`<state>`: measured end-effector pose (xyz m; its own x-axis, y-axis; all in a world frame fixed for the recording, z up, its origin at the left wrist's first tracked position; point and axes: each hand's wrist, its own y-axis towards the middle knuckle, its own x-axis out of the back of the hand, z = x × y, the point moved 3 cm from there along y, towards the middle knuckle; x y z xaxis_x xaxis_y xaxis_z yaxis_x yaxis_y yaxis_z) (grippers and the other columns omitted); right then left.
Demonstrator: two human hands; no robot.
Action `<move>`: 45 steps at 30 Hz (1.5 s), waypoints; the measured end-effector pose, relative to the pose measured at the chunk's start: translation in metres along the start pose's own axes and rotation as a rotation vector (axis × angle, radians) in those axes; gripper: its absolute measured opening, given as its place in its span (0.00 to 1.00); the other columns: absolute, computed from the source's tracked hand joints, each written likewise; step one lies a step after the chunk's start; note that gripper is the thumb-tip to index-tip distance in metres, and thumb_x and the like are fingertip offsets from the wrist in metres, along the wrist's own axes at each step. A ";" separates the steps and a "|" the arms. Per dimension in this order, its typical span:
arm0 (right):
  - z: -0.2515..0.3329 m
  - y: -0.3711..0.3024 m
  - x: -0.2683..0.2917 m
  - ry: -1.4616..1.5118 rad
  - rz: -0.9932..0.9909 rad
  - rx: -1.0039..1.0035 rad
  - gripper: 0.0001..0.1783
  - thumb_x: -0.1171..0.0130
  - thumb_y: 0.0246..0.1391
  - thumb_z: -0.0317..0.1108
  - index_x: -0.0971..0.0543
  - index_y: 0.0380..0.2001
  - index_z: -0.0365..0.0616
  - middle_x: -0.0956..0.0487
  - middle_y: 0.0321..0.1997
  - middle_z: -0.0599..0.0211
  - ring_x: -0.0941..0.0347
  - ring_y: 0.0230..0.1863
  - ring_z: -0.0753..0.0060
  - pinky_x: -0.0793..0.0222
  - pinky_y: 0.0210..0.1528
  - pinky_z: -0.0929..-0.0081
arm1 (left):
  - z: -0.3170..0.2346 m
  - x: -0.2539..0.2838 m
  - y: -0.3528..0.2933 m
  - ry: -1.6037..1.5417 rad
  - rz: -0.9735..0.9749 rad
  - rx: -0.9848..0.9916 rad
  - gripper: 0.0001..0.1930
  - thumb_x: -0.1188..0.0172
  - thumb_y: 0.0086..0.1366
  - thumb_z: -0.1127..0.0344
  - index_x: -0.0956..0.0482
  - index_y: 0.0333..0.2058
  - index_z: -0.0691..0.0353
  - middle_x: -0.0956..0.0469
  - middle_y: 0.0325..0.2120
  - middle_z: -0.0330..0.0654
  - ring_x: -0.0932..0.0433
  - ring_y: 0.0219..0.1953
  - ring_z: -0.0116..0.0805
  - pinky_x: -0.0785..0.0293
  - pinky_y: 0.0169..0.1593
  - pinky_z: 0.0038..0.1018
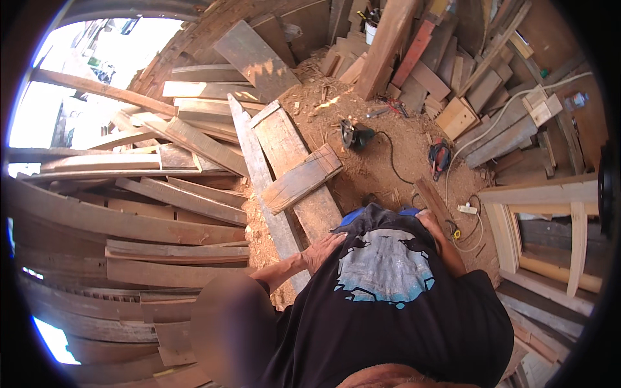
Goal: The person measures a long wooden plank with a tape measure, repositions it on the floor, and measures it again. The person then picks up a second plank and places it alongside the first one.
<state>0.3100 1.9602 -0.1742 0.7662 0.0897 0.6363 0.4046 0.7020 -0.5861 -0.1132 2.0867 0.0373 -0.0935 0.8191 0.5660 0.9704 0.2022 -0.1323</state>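
Observation:
My left hand lies flat beside my left thigh, at the near end of a wide plank; its fingers are stretched out and hold nothing. Whether it presses on the wood or on my leg I cannot tell. My right hand rests on my right knee with loose fingers and nothing visible in it. Across the wide plank lies a short, worn board. A long narrow grey plank runs along its left side. Ahead on the sawdust stands a dark corded power tool.
Stacked boards fill the left side. A red and black tool lies right, near a pale cable and a yellow-ended plug. Pliers lie ahead. An upright post stands beyond; a wooden frame stands at right.

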 end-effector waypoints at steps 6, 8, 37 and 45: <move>-0.027 0.017 -0.004 0.055 0.089 0.117 0.18 0.45 0.52 0.44 0.18 0.27 0.38 0.19 0.32 0.49 0.21 0.38 0.50 0.30 0.39 0.58 | -0.023 0.003 0.022 0.003 -0.059 -0.043 0.57 0.33 0.45 0.45 0.54 0.66 0.70 0.41 0.60 0.64 0.41 0.62 0.62 0.48 0.67 0.45; -0.039 0.021 0.000 0.061 0.122 0.132 0.17 0.46 0.53 0.43 0.19 0.27 0.38 0.19 0.32 0.50 0.21 0.37 0.51 0.30 0.39 0.58 | -0.022 -0.012 0.023 -0.017 -0.095 -0.078 0.56 0.34 0.47 0.45 0.54 0.66 0.71 0.42 0.60 0.64 0.41 0.63 0.62 0.48 0.67 0.45; 0.028 0.170 0.157 0.048 -0.045 -0.056 0.18 0.44 0.49 0.42 0.20 0.27 0.33 0.20 0.25 0.50 0.22 0.29 0.60 0.31 0.35 0.60 | 0.033 0.101 0.143 -0.010 -0.059 0.027 0.55 0.32 0.44 0.50 0.53 0.66 0.69 0.45 0.62 0.64 0.41 0.61 0.62 0.46 0.66 0.46; 0.121 0.260 0.203 -0.146 -0.143 0.123 0.16 0.45 0.51 0.42 0.18 0.28 0.39 0.17 0.35 0.53 0.21 0.42 0.53 0.29 0.48 0.62 | 0.081 0.101 0.150 -0.077 -0.159 0.154 0.46 0.40 0.57 0.54 0.53 0.67 0.68 0.47 0.65 0.60 0.45 0.67 0.58 0.51 0.69 0.45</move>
<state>0.5111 2.2465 -0.1369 0.6212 0.0779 0.7798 0.4334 0.7949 -0.4247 0.0047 2.2435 0.0089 -0.2651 0.8077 0.5267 0.8970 0.4069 -0.1726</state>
